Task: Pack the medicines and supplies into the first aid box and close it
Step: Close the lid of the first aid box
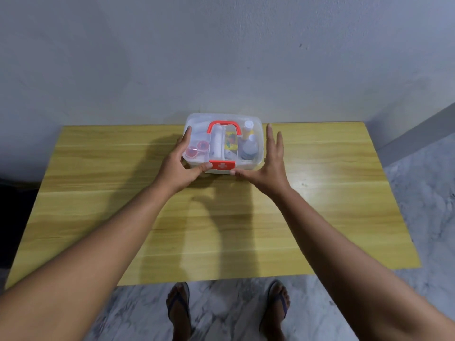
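Note:
A clear plastic first aid box [256, 124] with a red handle [223, 126] and a red cross latch [222, 165] stands at the far middle of the wooden table [320, 193], lid down. Through the lid I see bottles, rolls, a yellow packet and small red items inside. My left hand [178, 166] rests against the box's left side, thumb at the front edge beside the latch. My right hand [267, 163] is spread just to the right of the box, fingers straight and apart from its wall, thumb tip touching the front near the latch.
The table stands against a pale wall [221, 57]. Marble floor [418, 180] shows to the right and in front, where two feet in sandals [226, 313] stand. A dark object [12, 193] lies at the left edge.

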